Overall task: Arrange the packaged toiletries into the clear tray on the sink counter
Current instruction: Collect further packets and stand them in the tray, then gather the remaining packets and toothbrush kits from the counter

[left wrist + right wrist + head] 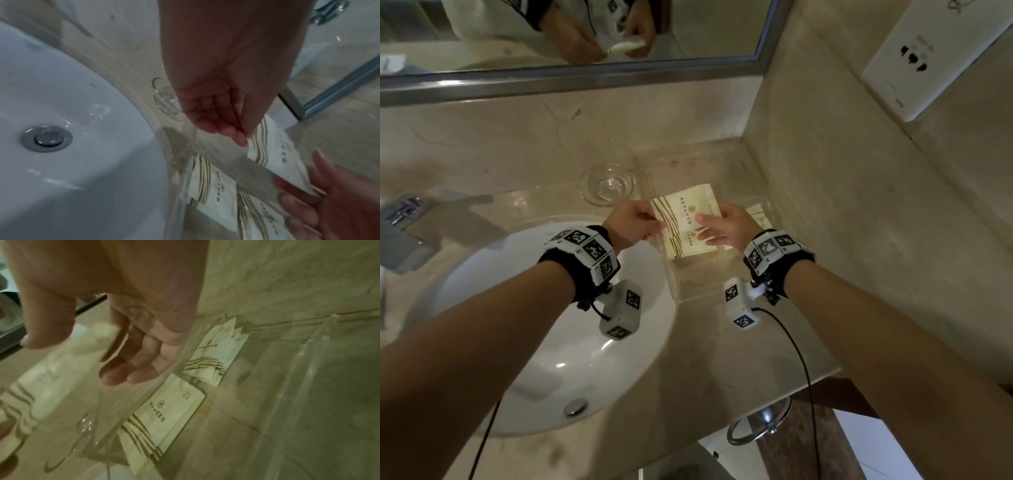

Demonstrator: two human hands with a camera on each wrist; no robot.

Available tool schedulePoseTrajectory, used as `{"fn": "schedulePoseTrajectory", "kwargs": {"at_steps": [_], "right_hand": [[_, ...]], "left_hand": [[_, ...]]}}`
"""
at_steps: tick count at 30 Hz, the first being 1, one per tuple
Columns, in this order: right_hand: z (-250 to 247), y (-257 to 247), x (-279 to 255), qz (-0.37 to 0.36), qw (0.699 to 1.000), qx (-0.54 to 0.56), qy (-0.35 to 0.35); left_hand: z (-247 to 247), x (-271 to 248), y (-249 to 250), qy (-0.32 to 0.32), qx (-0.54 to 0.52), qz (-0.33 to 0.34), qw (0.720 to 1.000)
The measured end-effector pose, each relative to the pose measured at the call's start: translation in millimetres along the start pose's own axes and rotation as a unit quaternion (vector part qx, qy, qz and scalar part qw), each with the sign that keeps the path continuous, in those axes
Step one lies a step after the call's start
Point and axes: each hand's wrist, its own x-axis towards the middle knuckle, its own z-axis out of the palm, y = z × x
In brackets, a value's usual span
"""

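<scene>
A cream packet with olive stripes [683,212] hangs just above the clear tray [677,287], which sits on the counter right of the sink. My left hand [654,223] pinches the packet's left edge, thumb and fingertips [240,139] closed on its corner [273,146]. My right hand [705,228] holds the right side, with its thumb on top and its fingers [133,369] beneath the blurred packet [51,369]. More striped packets [170,410] lie flat on the tray floor, and a few packets [216,353] lie against the tray's far corner.
A small glass dish [606,184] stands on the counter behind the tray's left corner. The white basin [551,325] with its drain [575,407] lies to the left, the faucet [404,222] further left. A marble wall [859,222] runs along the tray's right side.
</scene>
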Motion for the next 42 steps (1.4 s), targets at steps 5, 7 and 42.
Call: {"fn": "schedulePoseTrajectory", "kwargs": {"at_steps": [5, 7, 42], "right_hand": [[-14, 12, 3, 0.029, 0.995, -0.075, 0.067], [-20, 21, 4, 0.046, 0.988, -0.128, 0.074], [5, 18, 27, 0.108, 0.904, -0.366, 0.194]], "left_hand": [[8, 0, 5, -0.035, 0.030, -0.016, 0.999], [10, 3, 4, 0.008, 0.008, -0.027, 1.000], [-28, 0, -18, 0.116, -0.085, -0.070, 0.987]]}}
